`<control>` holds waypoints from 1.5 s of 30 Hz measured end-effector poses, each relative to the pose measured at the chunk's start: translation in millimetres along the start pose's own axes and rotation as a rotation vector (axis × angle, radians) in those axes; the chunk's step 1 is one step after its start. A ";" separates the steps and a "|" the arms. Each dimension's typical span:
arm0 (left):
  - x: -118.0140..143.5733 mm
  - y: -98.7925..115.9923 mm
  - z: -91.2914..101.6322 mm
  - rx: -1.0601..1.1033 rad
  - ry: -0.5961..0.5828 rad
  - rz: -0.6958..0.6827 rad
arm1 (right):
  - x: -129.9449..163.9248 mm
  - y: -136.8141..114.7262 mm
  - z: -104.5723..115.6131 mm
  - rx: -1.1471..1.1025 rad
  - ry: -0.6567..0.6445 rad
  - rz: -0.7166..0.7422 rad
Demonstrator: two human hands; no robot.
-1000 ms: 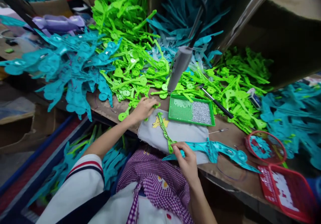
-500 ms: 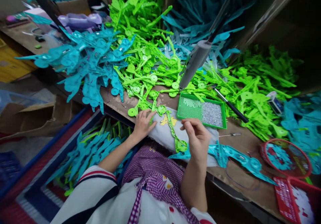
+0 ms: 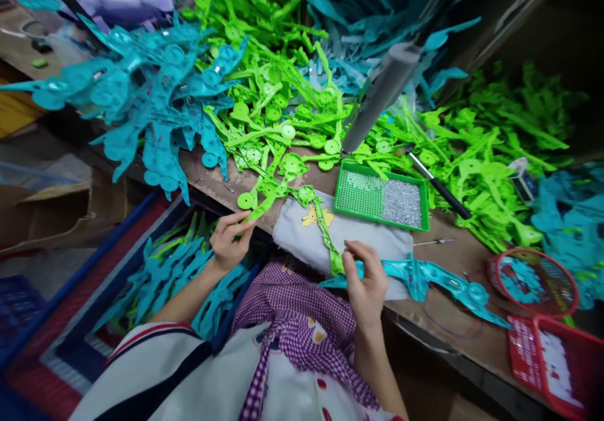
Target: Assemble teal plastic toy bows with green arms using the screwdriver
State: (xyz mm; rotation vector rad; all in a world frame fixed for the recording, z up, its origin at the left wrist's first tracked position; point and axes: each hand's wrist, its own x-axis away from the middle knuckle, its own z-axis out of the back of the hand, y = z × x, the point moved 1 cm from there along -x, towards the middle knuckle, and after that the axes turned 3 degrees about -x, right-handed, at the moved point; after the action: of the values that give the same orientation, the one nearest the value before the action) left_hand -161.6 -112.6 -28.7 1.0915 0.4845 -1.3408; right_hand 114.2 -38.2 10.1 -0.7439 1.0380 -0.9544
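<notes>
My left hand (image 3: pixel 231 238) pinches the tip of a bright green plastic part (image 3: pixel 264 204) at the table's front edge. Another long, thin green plastic part (image 3: pixel 324 227) lies across a folded pale cloth (image 3: pixel 297 223) with a yellow animal print. My right hand (image 3: pixel 365 276) has its thumb and fingers closed at the near, rounded end of that long part, which looks tilted and is partly covered by the fingers. Just beyond and under my right hand stretches a turquoise plastic part (image 3: pixel 419 276), lying over the cloth and table.
A green tray (image 3: pixel 358 196) holds small metal pieces. A grey electric screwdriver (image 3: pixel 382 97) hangs above heaped green parts (image 3: pixel 274 112). A hammer (image 3: pixel 438 185), a red basket (image 3: pixel 533 282) and a red bin (image 3: pixel 523 348) stand right. Turquoise parts (image 3: pixel 160 100) pile up left, above a crate (image 3: pixel 141 216).
My left hand has moved left and down off the cloth, now gripping a green part's tip. My right hand has lowered to the long green part's near end, which has tilted.
</notes>
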 end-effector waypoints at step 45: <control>-23.0 31.2 -85.1 0.486 -0.547 0.523 | 32.2 40.9 54.7 0.201 -0.014 -0.196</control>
State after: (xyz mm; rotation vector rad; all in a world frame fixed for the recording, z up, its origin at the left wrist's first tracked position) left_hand -113.0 -33.3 -38.1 1.0745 -0.5271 -1.2331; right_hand 183.7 -47.0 -18.2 -0.6919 0.8524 -1.2011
